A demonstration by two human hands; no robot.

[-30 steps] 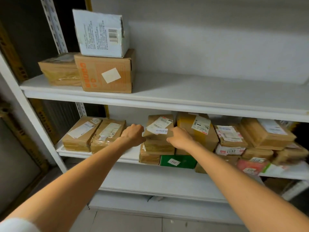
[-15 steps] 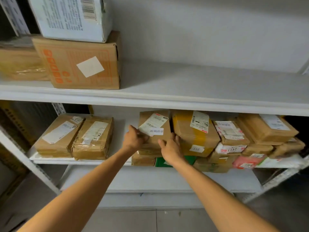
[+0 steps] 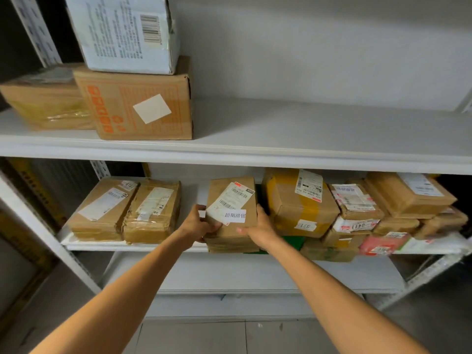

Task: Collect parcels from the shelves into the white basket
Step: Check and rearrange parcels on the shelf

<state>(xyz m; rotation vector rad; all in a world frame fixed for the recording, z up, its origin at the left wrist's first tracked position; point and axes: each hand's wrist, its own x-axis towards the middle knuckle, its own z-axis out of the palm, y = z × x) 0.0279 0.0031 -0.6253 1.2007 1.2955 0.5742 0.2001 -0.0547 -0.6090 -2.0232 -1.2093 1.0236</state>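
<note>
The parcel (image 3: 229,198) lies on a short stack (image 3: 231,244) at the middle of the middle shelf (image 3: 153,247), with its far end tipped up so the label faces the camera. That tilt looks like the start of a lift. Whether the near edge rests on the stack or is just clear of it, I cannot tell. Both hands clamp it from the sides, likely because boxes crowd it on the right and a two-sided hold stops it sliding off the stack. The left hand (image 3: 200,223) grips the left edge, thumb up along the side and fingers curled under the near corner. The right hand (image 3: 259,226) grips the right edge, fingers wrapped into the gap beside the yellow-taped box (image 3: 293,210) and thumb pressed on the near face. Both arms reach forward almost straight, converging on the parcel. The basket is out of view, so the carry is not yet begun
</note>
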